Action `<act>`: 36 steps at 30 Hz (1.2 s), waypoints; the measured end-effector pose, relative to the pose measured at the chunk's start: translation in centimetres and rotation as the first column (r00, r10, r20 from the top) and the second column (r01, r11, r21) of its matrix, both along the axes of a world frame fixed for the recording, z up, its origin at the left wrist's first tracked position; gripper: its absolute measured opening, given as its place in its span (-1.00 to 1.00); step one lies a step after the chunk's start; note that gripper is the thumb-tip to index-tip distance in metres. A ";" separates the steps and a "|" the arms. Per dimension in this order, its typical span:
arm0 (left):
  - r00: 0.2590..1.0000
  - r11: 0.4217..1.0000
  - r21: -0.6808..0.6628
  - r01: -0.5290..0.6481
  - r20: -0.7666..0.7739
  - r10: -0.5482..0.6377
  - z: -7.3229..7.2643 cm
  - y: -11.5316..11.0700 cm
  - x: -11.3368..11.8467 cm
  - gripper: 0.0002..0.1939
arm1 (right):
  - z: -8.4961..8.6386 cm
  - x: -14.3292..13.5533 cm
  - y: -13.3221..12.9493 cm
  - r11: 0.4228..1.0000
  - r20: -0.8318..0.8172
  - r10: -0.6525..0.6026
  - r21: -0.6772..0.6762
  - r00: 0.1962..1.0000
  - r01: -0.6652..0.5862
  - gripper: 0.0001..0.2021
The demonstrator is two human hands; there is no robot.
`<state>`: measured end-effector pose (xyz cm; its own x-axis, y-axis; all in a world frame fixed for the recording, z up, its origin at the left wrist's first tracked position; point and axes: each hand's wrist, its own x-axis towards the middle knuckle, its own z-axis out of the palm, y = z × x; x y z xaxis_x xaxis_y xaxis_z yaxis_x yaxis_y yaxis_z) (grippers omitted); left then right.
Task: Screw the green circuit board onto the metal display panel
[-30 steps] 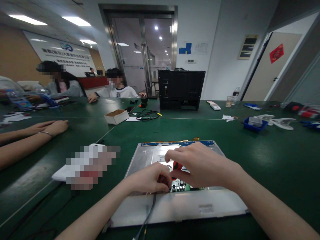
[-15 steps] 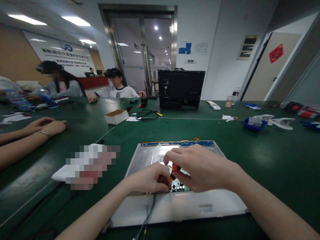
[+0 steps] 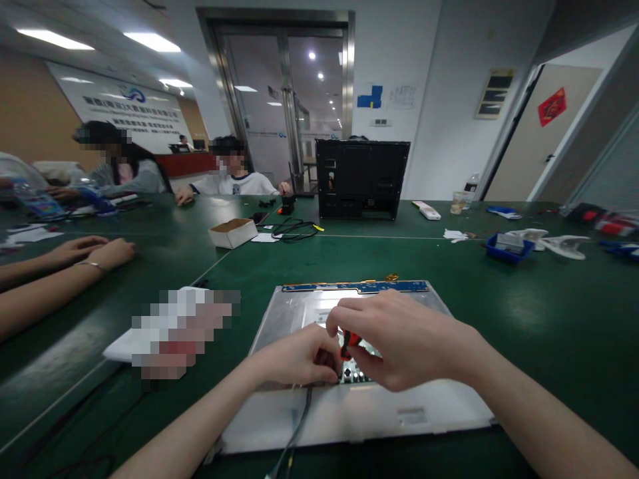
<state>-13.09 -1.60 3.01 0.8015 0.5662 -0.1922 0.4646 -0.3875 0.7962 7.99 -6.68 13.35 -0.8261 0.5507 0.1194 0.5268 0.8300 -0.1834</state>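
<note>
My right hand point(image 3: 404, 336) is closed around the red and black handle of a screwdriver point(image 3: 347, 344), held over a green circuit board point(image 3: 353, 374). The hand hides its shaft and tip. Curled close beside it, my left hand point(image 3: 302, 356) rests at the board's left edge, fingers bent and pressed together; what they hold, if anything, is hidden. Both hands are above a silvery flat display panel point(image 3: 359, 412) lying on the table. A narrow blue circuit strip point(image 3: 359, 287) runs along its far edge. Dark cables point(image 3: 300, 422) come out below my left hand toward the near side.
The green table point(image 3: 499, 299) carries a black monitor housing point(image 3: 362, 179), a small open box point(image 3: 232, 234), black cable point(image 3: 297, 230) and a blue tray point(image 3: 508, 249). A white packet point(image 3: 170, 326) lies left of the panel. Another person's hands point(image 3: 107, 254) rest at left.
The screwdriver handle has turned slightly within my right hand, which has shifted a little. My left hand stays in place. The other person's hands at left have moved slightly.
</note>
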 end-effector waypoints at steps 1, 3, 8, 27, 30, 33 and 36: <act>1.000 1.000 -0.003 0.003 0.001 -0.003 0.0 0.0 0.0 -0.98 | 0.0 0.0 0.0 1.000 -0.001 -0.002 -0.002 1.000 0.002 -0.85; 1.000 1.000 -0.005 0.009 0.009 -0.009 0.0 0.0 0.0 -0.97 | -0.1 -0.1 0.1 1.000 0.001 -0.030 0.006 1.000 0.030 -0.87; 1.000 1.000 -0.008 0.007 -0.006 -0.007 -0.3 0.1 -0.1 -0.96 | -0.1 -0.3 0.2 0.990 0.044 -0.137 0.039 0.990 0.135 -0.83; 1.000 1.000 0.001 -0.023 -0.019 0.023 -0.5 -0.1 -0.2 -0.93 | -0.2 -0.2 0.2 0.993 0.053 -0.115 0.043 0.992 0.113 -0.89; 1.000 1.000 0.028 -0.006 -0.014 0.006 -0.2 -0.1 -0.2 -0.96 | -0.1 -0.1 0.2 0.999 0.021 -0.043 0.023 0.999 0.042 -0.90; 1.000 1.000 0.022 -0.003 -0.003 0.003 -0.1 -0.2 -0.2 -0.95 | -0.1 0.0 0.2 1.000 0.000 -0.001 0.017 1.000 0.001 -0.87; 1.000 1.000 0.016 -0.015 -0.010 0.015 -0.2 -0.2 -0.1 -0.93 | -0.1 0.0 0.2 1.000 0.000 -0.007 0.001 1.000 0.007 -0.88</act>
<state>-13.22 -1.80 2.83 0.7912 0.5810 -0.1908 0.4781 -0.3931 0.7855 7.94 -6.47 13.22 -0.8223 0.5563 0.1198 0.5325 0.8264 -0.1827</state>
